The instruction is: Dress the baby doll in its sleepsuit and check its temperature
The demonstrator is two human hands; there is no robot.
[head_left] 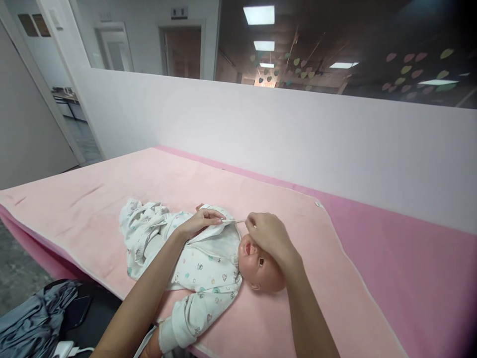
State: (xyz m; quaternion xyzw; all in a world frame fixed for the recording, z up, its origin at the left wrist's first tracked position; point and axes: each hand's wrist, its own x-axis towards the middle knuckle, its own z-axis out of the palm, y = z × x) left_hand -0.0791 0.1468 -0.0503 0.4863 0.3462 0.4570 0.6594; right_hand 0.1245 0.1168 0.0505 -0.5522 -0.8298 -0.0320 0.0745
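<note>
A baby doll point(261, 268) lies on its back on a pink mat, its head toward the right. It wears a white baby garment point(208, 263) with a small coloured print, its front flap lifted near the neck. My left hand point(203, 221) pinches the edge of that flap over the doll's chest. Just above the doll's face, my right hand point(266, 231) is closed on a thin white tie point(240, 222) stretched between the two hands. Part of the doll's face is covered by my right hand. The garment's lower end lies bunched at the left.
The pink mat point(112, 184) covers a table against a white half wall point(261, 129) with glass above. At the lower left, grey cloth point(33, 318), a dark phone point(76, 312) and a white plug point(64, 349) lie on a black surface.
</note>
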